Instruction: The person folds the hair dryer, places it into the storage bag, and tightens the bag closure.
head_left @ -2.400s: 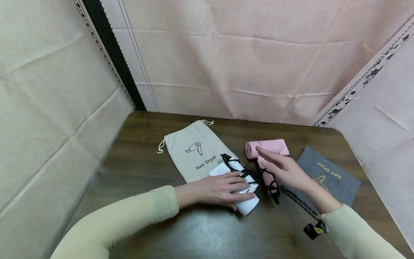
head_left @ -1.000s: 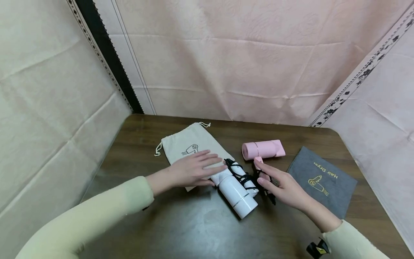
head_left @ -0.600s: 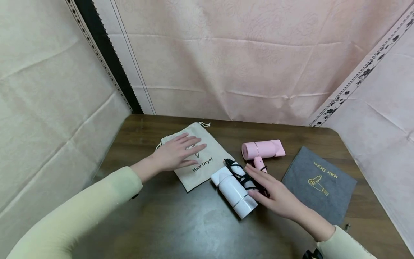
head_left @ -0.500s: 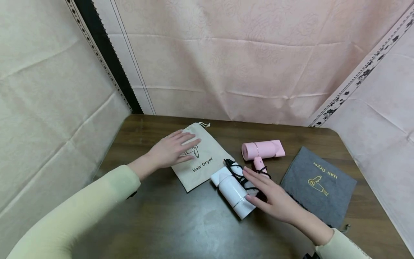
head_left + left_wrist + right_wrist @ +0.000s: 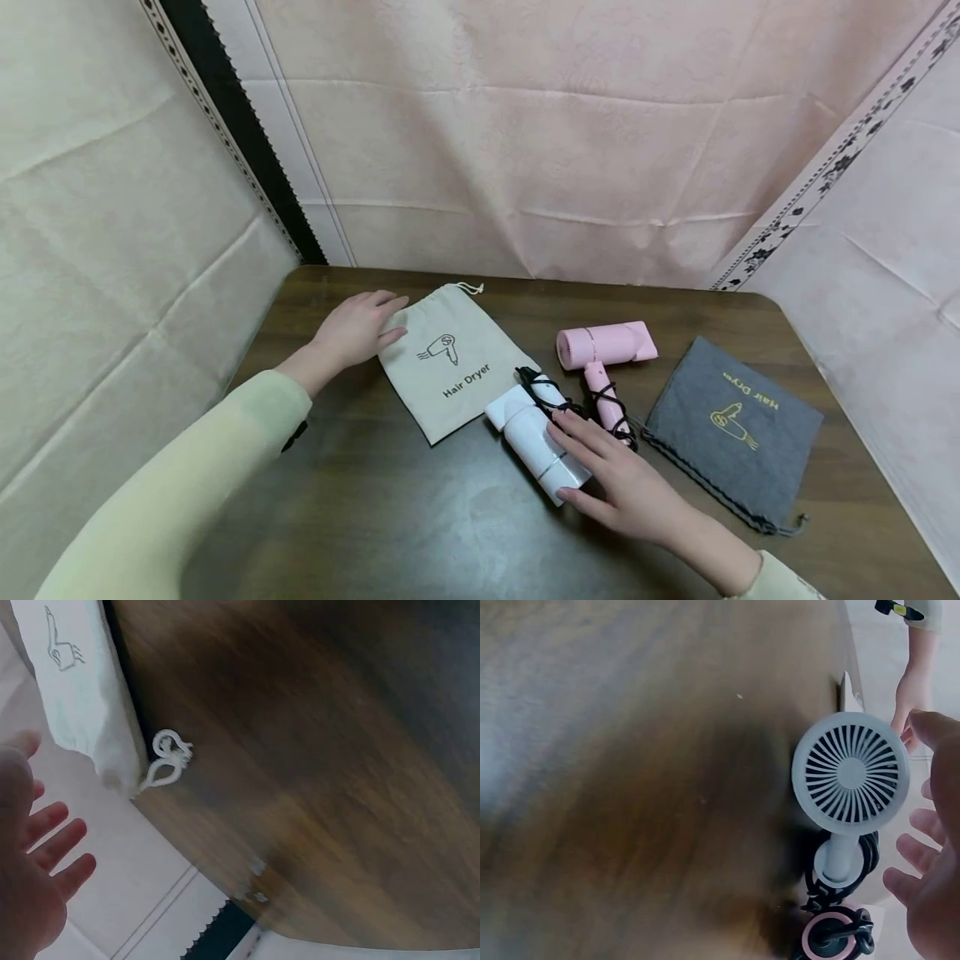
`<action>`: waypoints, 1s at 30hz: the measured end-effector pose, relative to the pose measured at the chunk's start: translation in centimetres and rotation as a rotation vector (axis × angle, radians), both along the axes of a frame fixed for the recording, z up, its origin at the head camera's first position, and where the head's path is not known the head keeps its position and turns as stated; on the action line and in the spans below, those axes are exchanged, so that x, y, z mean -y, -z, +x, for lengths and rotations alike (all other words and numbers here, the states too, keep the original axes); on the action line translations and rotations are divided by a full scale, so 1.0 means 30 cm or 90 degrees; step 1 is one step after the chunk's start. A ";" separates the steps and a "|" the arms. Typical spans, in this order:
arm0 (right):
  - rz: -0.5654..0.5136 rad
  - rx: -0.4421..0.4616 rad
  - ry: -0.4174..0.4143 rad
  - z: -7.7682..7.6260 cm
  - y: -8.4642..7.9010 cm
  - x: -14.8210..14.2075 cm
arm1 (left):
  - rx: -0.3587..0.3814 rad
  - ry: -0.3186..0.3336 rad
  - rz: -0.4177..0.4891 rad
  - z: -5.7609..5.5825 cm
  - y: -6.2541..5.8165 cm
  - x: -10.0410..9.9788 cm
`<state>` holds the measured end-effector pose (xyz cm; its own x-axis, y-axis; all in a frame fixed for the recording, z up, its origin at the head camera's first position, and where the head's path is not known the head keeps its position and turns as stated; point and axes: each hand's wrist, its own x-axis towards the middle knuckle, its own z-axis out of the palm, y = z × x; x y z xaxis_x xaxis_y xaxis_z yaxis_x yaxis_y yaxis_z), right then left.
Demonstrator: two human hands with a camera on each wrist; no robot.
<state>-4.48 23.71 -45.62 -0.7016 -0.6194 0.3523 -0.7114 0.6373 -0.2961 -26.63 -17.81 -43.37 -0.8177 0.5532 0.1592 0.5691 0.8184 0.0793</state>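
My left hand [image 5: 351, 329] is by the upper left corner of a beige drawstring bag [image 5: 472, 358] printed "Hair Dryer". In the left wrist view its fingers [image 5: 56, 846] are loosely spread beside the bag's cord end [image 5: 169, 759]. My right hand [image 5: 630, 487], fingers extended, overlaps the rear end of a white hair dryer [image 5: 528, 437] in the head view. That dryer lies on its side with a black cord wound round its handle, and its round grille [image 5: 850, 772] faces the right wrist camera. Part of its handle is hidden behind my right fingers.
A pink hair dryer [image 5: 607, 343], its cord round the handle, lies beyond the white one. A dark grey drawstring bag [image 5: 738, 442] lies flat at the right. Patterned cloth [image 5: 487, 150] hangs behind and at both sides of the wooden table [image 5: 360, 517].
My left hand has moved off the white dryer, across the beige bag, to its upper left corner. My right hand has shifted from the pink dryer to the white one, uncovering the grey bag.
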 end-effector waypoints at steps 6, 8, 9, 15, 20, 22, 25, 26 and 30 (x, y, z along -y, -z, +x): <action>0.030 -0.027 -0.008 0.010 0.017 0.004 | 0.022 -0.017 -0.038 -0.037 0.016 0.017; 0.037 -0.030 -0.007 0.012 0.022 0.003 | 0.020 -0.016 -0.044 -0.047 0.018 0.017; 0.039 -0.031 -0.007 0.013 0.024 0.003 | 0.022 -0.015 -0.045 -0.052 0.016 0.016; 0.046 -0.018 -0.005 0.018 0.032 -0.002 | 0.038 -0.008 -0.059 -0.082 0.003 -0.015; 0.059 -0.006 0.006 0.017 0.033 -0.007 | 0.032 -0.011 -0.067 -0.120 0.002 -0.065; 0.057 -0.011 0.005 0.017 0.036 -0.007 | 0.036 -0.022 -0.070 -0.134 0.009 -0.081; 0.048 -0.028 -0.004 0.019 0.041 -0.003 | 0.046 -0.044 -0.073 -0.153 0.022 -0.101; 0.045 -0.031 -0.008 0.020 0.044 -0.001 | 0.050 -0.052 -0.073 -0.159 0.026 -0.107; 0.048 -0.031 -0.012 0.021 0.053 0.007 | 0.068 -0.074 -0.060 -0.176 0.038 -0.124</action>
